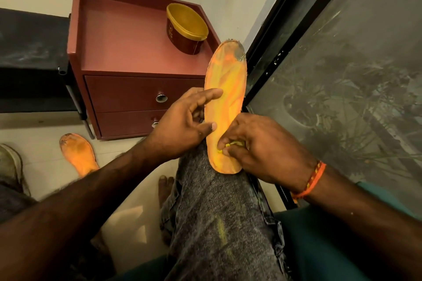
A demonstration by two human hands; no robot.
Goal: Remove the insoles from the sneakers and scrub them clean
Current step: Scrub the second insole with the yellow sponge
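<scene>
On the knee (205, 201) lies an orange insole (225, 107), steadied by the left hand (182, 128), fingers spread. Right hand (258, 146) fingers pinch a small yellow scrubber (230, 145) against it. Writing on the tub (186, 29) is unreadable.

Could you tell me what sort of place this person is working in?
It is probably a room in a home, beside a window. A red bedside cabinet with two drawers stands against the wall, a dark-framed window looks onto plants, and a second insole lies on the tiled floor.
</scene>
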